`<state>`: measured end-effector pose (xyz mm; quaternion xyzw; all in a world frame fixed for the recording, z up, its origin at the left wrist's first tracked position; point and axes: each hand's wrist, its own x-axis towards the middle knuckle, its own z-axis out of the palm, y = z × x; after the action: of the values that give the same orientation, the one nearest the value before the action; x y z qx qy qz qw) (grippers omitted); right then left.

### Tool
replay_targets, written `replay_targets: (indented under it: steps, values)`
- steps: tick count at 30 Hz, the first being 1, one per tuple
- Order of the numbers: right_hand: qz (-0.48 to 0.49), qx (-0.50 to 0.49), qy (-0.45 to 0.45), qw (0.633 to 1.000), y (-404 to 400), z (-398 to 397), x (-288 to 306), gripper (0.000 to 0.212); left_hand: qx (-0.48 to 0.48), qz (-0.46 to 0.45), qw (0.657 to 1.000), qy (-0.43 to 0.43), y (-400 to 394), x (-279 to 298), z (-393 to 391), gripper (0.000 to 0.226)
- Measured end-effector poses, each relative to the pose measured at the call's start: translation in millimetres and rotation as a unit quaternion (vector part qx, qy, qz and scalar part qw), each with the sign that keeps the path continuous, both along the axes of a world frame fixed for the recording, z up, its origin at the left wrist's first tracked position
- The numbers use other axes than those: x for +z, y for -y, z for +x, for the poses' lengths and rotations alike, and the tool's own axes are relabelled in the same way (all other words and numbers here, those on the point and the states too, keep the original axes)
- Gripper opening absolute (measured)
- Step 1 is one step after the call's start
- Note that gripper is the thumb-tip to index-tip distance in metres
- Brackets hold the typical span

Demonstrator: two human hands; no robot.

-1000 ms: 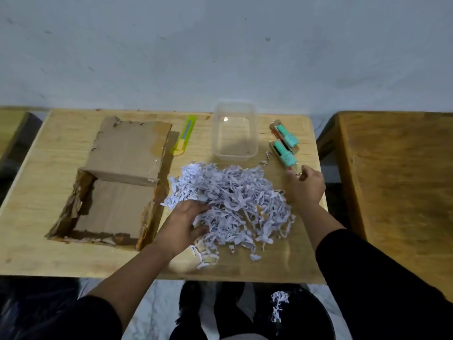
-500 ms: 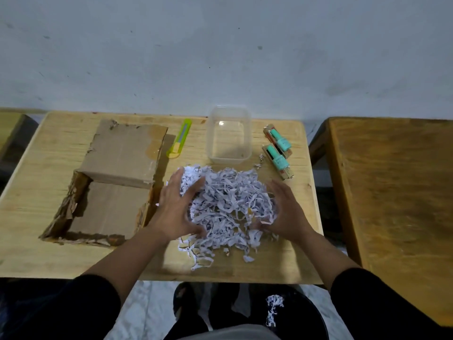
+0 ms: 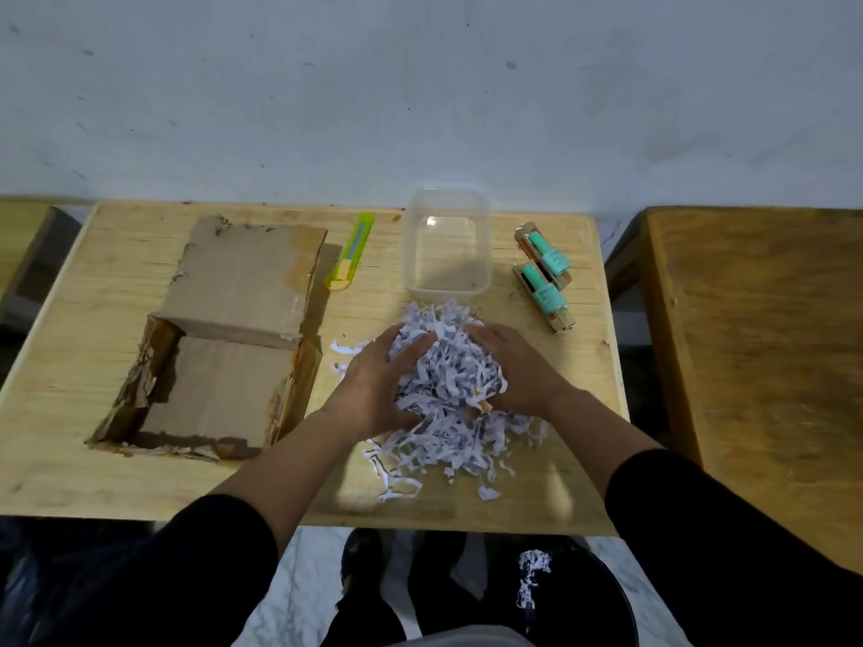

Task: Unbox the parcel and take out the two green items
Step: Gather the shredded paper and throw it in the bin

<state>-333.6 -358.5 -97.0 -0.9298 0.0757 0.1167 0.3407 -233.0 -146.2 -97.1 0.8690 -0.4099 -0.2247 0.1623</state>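
Shredded paper (image 3: 448, 389), light and springy, is cupped between my left hand (image 3: 373, 394) and right hand (image 3: 518, 371), palms pressed inward. Head view: two green items (image 3: 544, 273), small bottles on card backing, lie at two o'clock beyond the heap, outside the opened cardboard box (image 3: 219, 347). Probably rigid, breakable; grip mid-body.

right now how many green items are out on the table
2, side by side at the table's far right, beside the clear tub: one farther back, one nearer. The shredded paper under the hands could hide more.
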Motion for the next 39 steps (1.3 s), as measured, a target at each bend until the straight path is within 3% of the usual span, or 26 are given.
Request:
replay_targets:
  steps: [7,13,17,20,26,29,39]
  values:
    - [0.02,-0.053,0.06,0.997,-43,-22,-10,0.099,0.041,-0.078,0.996,0.001,1,2,-19,0.083]
    - [0.001,-0.168,0.08,0.983,-66,-17,-7,0.068,0.06,-0.116,0.991,-0.012,3,5,-18,0.066]
    - [-0.037,-0.205,0.082,0.975,-67,-7,6,0.059,0.071,-0.148,0.986,-0.022,8,13,-7,0.063]
    - [-0.074,-0.228,0.102,0.965,-70,-3,26,0.047,0.042,-0.174,0.984,-0.012,10,28,3,0.063]
    - [-0.121,-0.301,0.089,0.942,-79,-9,81,0.067,-0.025,-0.251,0.968,-0.006,17,69,15,0.061]
    - [-0.131,-0.345,0.114,0.923,-90,-25,114,0.062,-0.066,-0.291,0.954,-0.039,19,92,10,0.06]
    - [-0.159,-0.495,0.116,0.846,-117,-143,174,0.059,-0.216,-0.304,0.925,-0.076,53,136,-87,0.064]
